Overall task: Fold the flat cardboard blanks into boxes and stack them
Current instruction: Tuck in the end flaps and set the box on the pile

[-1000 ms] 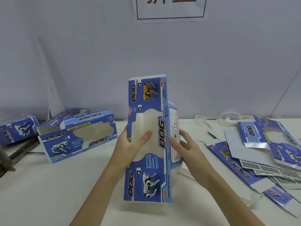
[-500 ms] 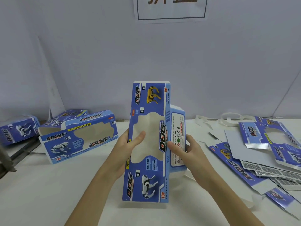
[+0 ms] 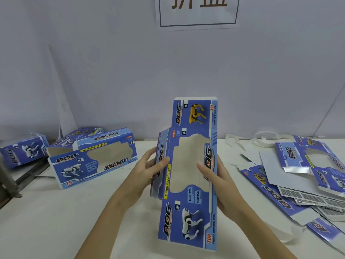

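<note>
I hold a blue "DOG" cardboard blank [image 3: 192, 208] upright over the middle of the table, its windowed face toward me. My left hand [image 3: 149, 171] grips its left edge, thumb on the front by the window and fingers behind a side panel that bends back on the left. My right hand [image 3: 214, 180] grips the right edge, thumb across the window area and fingers behind. A folded box [image 3: 93, 157] lies on the table at the left, with two more boxes [image 3: 24, 148] behind and beside it. A pile of flat blanks [image 3: 302, 174] lies at the right.
The white table [image 3: 74, 221] runs to a grey wall with a paper sign [image 3: 197, 10]. White strips [image 3: 265, 141] lie at the back right. A dark gap with a metal bar [image 3: 11, 184] shows at the far left edge.
The blank has swung round in my hands: the side panel that stuck out on the right now bends back on the left. My right thumb has moved onto the front face.
</note>
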`<state>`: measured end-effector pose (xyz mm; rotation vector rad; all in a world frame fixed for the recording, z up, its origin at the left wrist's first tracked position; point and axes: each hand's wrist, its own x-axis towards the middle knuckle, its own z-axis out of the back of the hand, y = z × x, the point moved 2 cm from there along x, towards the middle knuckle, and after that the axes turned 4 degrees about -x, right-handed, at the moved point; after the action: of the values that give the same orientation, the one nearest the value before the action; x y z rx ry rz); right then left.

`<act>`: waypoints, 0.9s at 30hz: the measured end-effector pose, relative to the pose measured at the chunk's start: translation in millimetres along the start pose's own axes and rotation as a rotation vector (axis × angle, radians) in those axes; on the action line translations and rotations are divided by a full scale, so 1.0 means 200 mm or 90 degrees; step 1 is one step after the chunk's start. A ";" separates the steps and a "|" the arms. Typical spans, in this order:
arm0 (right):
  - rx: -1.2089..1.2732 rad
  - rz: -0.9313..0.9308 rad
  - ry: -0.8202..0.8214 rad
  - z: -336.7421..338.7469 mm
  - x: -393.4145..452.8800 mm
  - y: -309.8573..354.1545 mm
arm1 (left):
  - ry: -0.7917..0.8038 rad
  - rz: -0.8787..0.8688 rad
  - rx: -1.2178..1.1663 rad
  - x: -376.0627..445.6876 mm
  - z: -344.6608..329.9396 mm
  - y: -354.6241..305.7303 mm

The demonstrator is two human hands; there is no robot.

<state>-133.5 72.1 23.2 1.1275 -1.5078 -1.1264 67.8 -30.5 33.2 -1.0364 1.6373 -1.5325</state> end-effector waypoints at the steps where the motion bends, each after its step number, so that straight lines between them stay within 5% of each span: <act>1: -0.014 0.005 -0.014 0.00 0.00 0.00 | -0.004 -0.007 0.000 -0.01 0.02 0.02; 5: -0.115 0.063 -0.102 0.01 0.02 -0.02 | -0.116 -0.086 0.025 0.01 0.00 0.00; 11: -0.212 0.141 -0.084 -0.05 0.00 -0.04 | -0.212 -0.139 0.013 0.01 -0.05 0.01; 16: -0.027 0.096 -0.101 -0.01 0.02 -0.02 | -0.157 -0.092 0.003 -0.01 -0.05 -0.01; 27: -0.082 -0.035 0.010 0.06 0.05 0.01 | -0.023 0.084 -0.274 -0.04 -0.02 0.01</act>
<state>-147.5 63.6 23.6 1.0924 -1.3785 -1.2311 67.9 -21.7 31.2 -1.1381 2.0177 -1.0915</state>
